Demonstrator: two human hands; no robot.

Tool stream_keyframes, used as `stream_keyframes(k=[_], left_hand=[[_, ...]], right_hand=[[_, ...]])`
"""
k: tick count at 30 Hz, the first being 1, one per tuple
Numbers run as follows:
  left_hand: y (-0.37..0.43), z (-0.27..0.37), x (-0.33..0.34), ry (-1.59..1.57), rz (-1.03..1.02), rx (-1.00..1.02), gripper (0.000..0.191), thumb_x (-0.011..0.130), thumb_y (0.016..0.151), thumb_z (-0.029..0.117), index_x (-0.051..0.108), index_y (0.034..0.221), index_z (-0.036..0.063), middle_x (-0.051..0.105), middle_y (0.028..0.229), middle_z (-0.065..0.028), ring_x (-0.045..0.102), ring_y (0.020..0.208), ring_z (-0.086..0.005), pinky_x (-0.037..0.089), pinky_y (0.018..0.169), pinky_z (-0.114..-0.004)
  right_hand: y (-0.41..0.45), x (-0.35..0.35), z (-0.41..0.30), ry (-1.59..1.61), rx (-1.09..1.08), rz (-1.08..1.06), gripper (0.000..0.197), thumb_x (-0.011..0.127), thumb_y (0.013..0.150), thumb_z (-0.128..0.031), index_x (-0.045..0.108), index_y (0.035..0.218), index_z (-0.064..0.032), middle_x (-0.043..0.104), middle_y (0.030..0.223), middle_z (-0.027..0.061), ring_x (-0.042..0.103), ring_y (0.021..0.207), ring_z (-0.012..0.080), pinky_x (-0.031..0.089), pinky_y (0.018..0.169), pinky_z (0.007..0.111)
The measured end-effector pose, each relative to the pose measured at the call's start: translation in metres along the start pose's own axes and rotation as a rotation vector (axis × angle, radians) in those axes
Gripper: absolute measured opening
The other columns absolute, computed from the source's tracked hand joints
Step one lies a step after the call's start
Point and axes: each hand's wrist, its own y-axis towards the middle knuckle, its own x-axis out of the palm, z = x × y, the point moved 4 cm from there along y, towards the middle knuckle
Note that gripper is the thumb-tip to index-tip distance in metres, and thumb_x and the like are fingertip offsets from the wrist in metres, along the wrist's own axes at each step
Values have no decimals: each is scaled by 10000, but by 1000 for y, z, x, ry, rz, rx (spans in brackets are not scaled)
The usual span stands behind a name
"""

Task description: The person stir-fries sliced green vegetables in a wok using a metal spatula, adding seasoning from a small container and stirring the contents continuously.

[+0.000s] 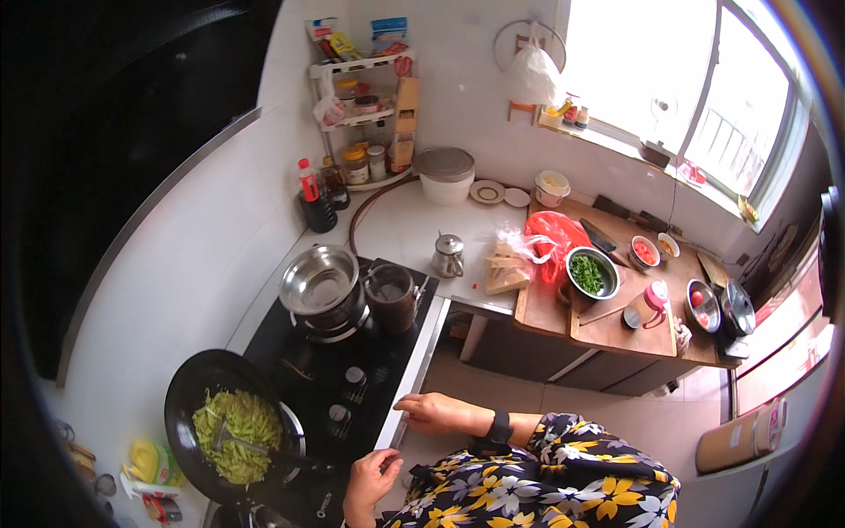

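Note:
My left hand (371, 485) is at the front edge of the gas stove, its fingers loosely bent and nothing in it. Close to it is the handle (310, 464) of a black wok (181, 396). Shredded green vegetable (247, 409) lies in the wok, with a metal spatula (222, 432) resting on it. My right hand (436, 412), with a black watch on its wrist, is farther along, over the counter's front edge; it holds nothing. Whether its fingertips touch the edge, I cannot tell. Two stove knobs (339, 414) are left of my hands.
A steel basin (320, 280) sits on a pot on the back burner, beside a dark metal jug (391, 297). A small steel pot (449, 254) stands on the counter. Farther right are chopped greens (586, 275) in a bowl, a cleaver (599, 237) and a pink-lidded jar (647, 305).

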Motion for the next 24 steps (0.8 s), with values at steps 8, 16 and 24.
stream_keyframes(k=[8,16,24], left_hand=[[116,20,96,-10,-159,-78,183,638,817,127,639,946,-2,668,823,-87,633,735,-132,506,676,-261],[212,36,202,58,-384,-39,171,639,818,131,644,946,17,661,786,-67,612,687,-106,495,637,-251],[249,44,246,103,-525,159,196,627,822,135,627,968,4,644,861,-174,631,769,-266,489,709,-321]], right_hand=[[-60,-72,93,97,145,31,267,568,816,-123,554,1051,1,597,906,171,594,790,365,492,683,405],[-140,-132,187,110,278,184,234,563,797,-117,572,1001,-4,609,875,196,594,815,373,488,703,420],[-179,-151,218,143,377,275,172,568,786,-134,550,904,-11,582,816,181,571,787,383,463,663,438]])
